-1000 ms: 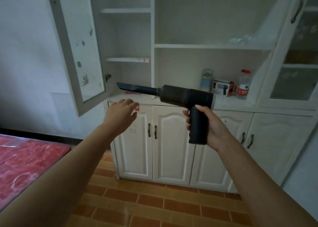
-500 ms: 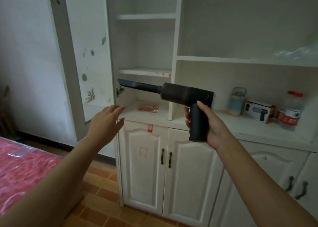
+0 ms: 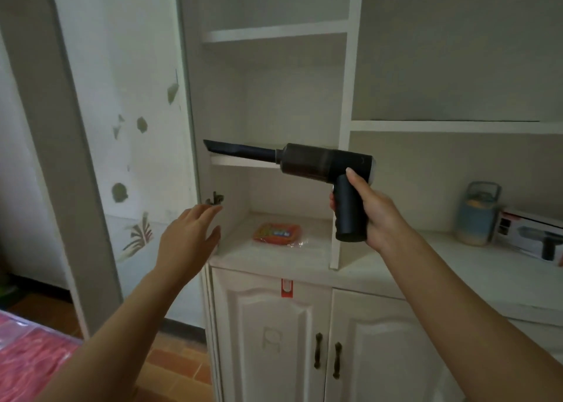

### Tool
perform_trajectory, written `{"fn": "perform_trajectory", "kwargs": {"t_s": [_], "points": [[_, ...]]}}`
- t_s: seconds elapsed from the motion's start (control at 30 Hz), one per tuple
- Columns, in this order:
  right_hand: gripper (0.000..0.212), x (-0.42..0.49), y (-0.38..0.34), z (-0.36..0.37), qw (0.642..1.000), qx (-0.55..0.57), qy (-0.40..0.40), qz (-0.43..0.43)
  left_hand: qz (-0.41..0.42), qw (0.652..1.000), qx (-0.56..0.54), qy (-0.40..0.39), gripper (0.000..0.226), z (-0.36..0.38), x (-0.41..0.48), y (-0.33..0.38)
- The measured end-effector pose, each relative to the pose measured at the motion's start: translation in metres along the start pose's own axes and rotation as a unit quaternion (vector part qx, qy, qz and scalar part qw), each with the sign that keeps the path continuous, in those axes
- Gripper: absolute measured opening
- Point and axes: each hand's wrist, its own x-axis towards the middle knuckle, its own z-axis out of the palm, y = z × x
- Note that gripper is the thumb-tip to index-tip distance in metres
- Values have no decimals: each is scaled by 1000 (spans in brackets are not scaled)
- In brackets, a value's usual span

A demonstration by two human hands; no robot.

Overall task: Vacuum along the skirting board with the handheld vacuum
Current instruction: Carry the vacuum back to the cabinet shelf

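A tall white cabinet fills the centre and right of the frame. Its open door, with flaking patches, stands at the left and covers much of the wall behind. Low left lie a red cover and a tiled floor. A dark skirting board shows between the door and the cabinet base.

In view are three shelf boards, two dark door handles, one box and one blue container at the right edge, one orange packet on the counter and one red tag.

The handheld vacuum is black and pistol-shaped, with a slim flat nozzle pointing left. It is held at mid-frame in front of the shelves, well above the floor. The right hand is wrapped round its grip. The left hand is spread with straight fingers, holding nothing, by the cabinet's left edge.
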Motion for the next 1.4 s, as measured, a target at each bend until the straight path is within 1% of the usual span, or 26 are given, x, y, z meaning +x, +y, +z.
{"fn": "perform_trajectory", "kwargs": {"t_s": [0.1, 0.2, 0.33, 0.47, 0.6, 0.7, 0.83, 0.93, 1.07, 1.4], "points": [[31, 38, 0, 13, 999, -8, -16, -32, -12, 1000, -14, 13, 40, 22, 25, -5], [31, 72, -1, 24, 997, -38, -35, -64, -22, 1000, -13, 16, 39, 40, 47, -5], [30, 119, -3, 31, 993, -66, -40, -88, -36, 999, -3, 31, 39, 58, 78, -6], [40, 163, -4, 35, 994, -75, -23, -71, -49, 998, 7, 36, 41, 70, 108, -9], [46, 199, -4, 41, 995, -79, -9, -51, -27, 998, 26, 44, 39, 80, 131, -17], [48, 224, -13, 52, 994, -95, -5, -55, -30, 998, 35, 43, 41, 88, 148, -24], [56, 253, -31, 72, 990, -124, 8, -74, -34, 998, 36, 31, 43, 97, 172, -33], [54, 274, -37, 84, 986, -142, 14, -87, -28, 999, 32, 34, 42, 103, 187, -39], [54, 298, -36, 94, 981, -162, 47, -94, -31, 999, 15, 34, 42, 110, 205, -43], [60, 341, -23, 80, 976, -190, 90, -50, -7, 999, -6, 47, 39, 131, 228, -55]]}}
